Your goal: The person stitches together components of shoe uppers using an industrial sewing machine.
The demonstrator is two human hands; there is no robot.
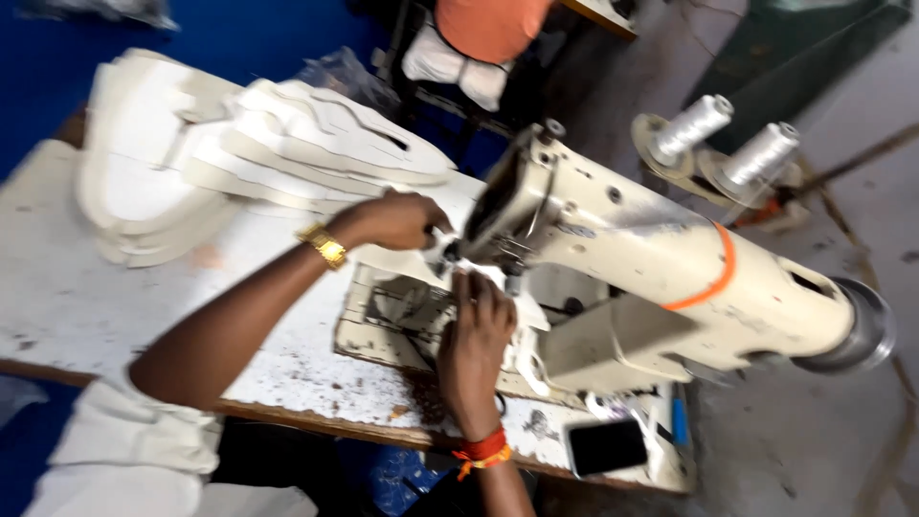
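A cream industrial sewing machine (670,278) stands on a worn white table (86,306). My left hand (392,220), with a gold watch on the wrist, reaches to the needle area and presses on a white cut piece (407,263) lying under it. My right hand (476,330), with an orange thread band on the wrist, rests on the same white piece just in front of the needle head (498,244). The fingertips of both hands are partly hidden by the machine head and motion blur.
A stack of white cut pieces (239,144) lies at the table's back left. Two grey thread spools (728,139) stand behind the machine. A dark phone (605,447) lies at the table's front right edge. An orange-clad person (488,24) sits beyond.
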